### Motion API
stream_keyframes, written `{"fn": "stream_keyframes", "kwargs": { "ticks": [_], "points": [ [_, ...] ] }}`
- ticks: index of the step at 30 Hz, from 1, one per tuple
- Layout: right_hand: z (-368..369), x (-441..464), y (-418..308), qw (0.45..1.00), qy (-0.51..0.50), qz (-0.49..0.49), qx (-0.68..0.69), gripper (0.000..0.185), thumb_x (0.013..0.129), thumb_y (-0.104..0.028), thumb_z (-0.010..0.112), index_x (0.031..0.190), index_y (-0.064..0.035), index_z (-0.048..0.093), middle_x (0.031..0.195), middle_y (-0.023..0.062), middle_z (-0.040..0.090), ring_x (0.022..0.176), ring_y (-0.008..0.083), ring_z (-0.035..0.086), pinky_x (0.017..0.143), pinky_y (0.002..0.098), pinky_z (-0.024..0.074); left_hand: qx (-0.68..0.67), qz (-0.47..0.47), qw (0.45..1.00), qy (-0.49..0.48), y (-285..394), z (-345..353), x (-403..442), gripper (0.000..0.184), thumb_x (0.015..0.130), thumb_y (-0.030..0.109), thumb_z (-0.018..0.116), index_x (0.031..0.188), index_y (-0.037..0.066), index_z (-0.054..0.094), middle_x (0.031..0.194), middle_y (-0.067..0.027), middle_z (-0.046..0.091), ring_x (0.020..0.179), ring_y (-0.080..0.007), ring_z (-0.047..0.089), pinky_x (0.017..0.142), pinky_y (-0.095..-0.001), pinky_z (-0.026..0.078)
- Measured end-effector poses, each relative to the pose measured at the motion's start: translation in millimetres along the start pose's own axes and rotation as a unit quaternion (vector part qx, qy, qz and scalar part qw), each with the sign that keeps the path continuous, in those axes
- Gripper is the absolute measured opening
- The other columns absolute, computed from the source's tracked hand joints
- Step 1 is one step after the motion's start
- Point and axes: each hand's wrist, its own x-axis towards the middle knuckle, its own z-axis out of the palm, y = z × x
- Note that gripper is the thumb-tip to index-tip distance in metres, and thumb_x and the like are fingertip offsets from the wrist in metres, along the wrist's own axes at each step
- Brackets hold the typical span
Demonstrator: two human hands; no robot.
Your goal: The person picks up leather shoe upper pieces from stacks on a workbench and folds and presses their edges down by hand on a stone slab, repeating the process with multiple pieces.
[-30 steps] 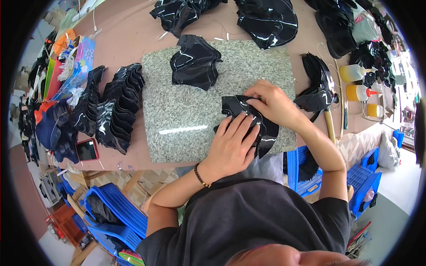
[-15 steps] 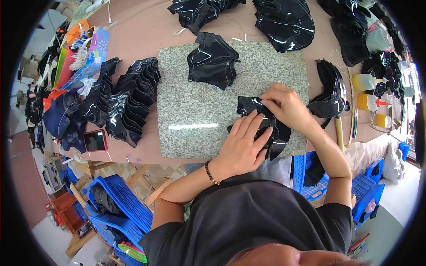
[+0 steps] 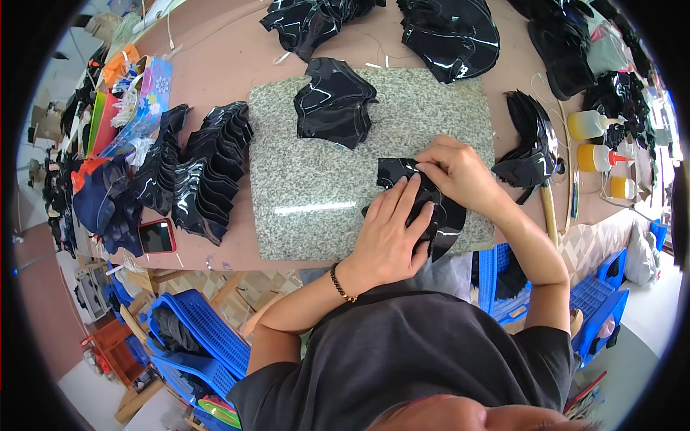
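A shiny black shoe-upper piece [image 3: 449, 223], like patent leather, lies on the speckled stone slab [image 3: 287, 172] near its right front part. My left hand [image 3: 392, 241] rests flat on it with the fingers stretched out, pressing it against the slab. At its upper edge, my right hand [image 3: 453, 172] pinches the material between thumb and fingers. The two hands nearly touch and cover much of the piece. Farther back on the slab lies another shiny black piece [image 3: 335, 104], spread flat with nobody touching it.
Overlapping black pieces [image 3: 208, 172] stand in rows left of the slab, beside a phone [image 3: 157, 236]. More black stacks [image 3: 453, 36] lie behind. To the right are a curved black bundle [image 3: 528, 140], a hammer handle [image 3: 550, 212] and glue bottles [image 3: 593, 158]. Blue baskets [image 3: 205, 327] stand below the table.
The whole view has shifted slightly. Both hands keep almost the same place and hold on the black piece; any finger movement is very small.
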Motion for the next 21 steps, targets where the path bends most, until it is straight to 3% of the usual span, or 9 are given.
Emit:
{"fn": "stream_keyframes", "kwargs": {
  "ticks": [6,9,12,18,19,21],
  "points": [
    [4.5,-3.5,1.9,0.995,0.019,-0.054,-0.086,0.031,0.081,-0.008,0.071,0.111,-0.012,0.075,0.098,0.0097,0.065,0.077,0.0298,0.069,0.07,0.0387,0.0567,0.001,0.001,1.0,-0.017,-3.2,-1.7,0.0,0.063,0.074,0.028,0.073,0.131,0.004,0.06,0.152,-0.0277,0.039,0.136,-0.0442,0.042,0.107,-0.0554,0.037],
    [-1.3,-7.3,-6.8,0.967,-0.078,-0.068,-0.232,0.044,0.077,-0.009,0.072,0.12,-0.0175,0.073,0.107,0.0081,0.062,0.077,0.0271,0.069,0.068,0.0375,0.0573,0.007,0.0,1.0,-0.021,-2.6,-3.2,0.1,0.064,0.074,0.029,0.074,0.131,0.004,0.06,0.153,-0.0277,0.038,0.135,-0.044,0.042,0.107,-0.0558,0.037],
    [-3.8,-13.9,-9.2,0.958,-0.076,-0.089,-0.262,0.049,0.076,-0.008,0.07,0.123,-0.0194,0.072,0.113,0.0078,0.06,0.086,0.0241,0.068,0.067,0.0357,0.0573,0.006,0.001,1.0,-0.022,-5.3,2.6,-4.0,0.07,0.075,0.038,0.078,0.133,0.004,0.059,0.154,-0.0282,0.036,0.139,-0.0453,0.038,0.11,-0.0588,0.034],
    [-24.0,-58.6,-5.9,0.947,-0.05,-0.177,-0.262,0.045,0.076,-0.008,0.068,0.121,-0.0047,0.069,0.123,0.0103,0.06,0.108,0.0268,0.061,0.089,0.0388,0.0513,-0.072,0.046,0.987,-0.136,-14.3,-25.8,-5.9,0.087,0.069,0.049,0.085,0.138,0.004,0.057,0.159,-0.0237,0.031,0.15,-0.0481,0.02,0.118,-0.0655,0.018],
    [-26.8,-69.5,-9.3,0.953,-0.063,-0.173,-0.241,0.047,0.074,-0.008,0.068,0.119,0.0002,0.067,0.13,0.0121,0.06,0.117,0.0296,0.059,0.098,0.042,0.0462,-0.087,0.05,0.985,-0.143,-14.5,-28.5,-5.7,0.082,0.071,0.042,0.085,0.139,0.004,0.057,0.161,-0.0177,0.033,0.152,-0.0474,0.017,0.119,-0.0669,0.015],
    [-27.6,-88.4,-11.5,0.958,-0.073,-0.178,-0.213,0.049,0.072,-0.009,0.068,0.121,-0.0003,0.067,0.131,0.0128,0.061,0.122,0.0298,0.058,0.1,0.0434,0.0456,-0.037,0.078,0.981,-0.172,-13.0,-31.9,-4.6,0.079,0.072,0.038,0.084,0.138,0.004,0.058,0.16,-0.0144,0.035,0.152,-0.0461,0.017,0.119,-0.0679,0.015]
  ]
}}
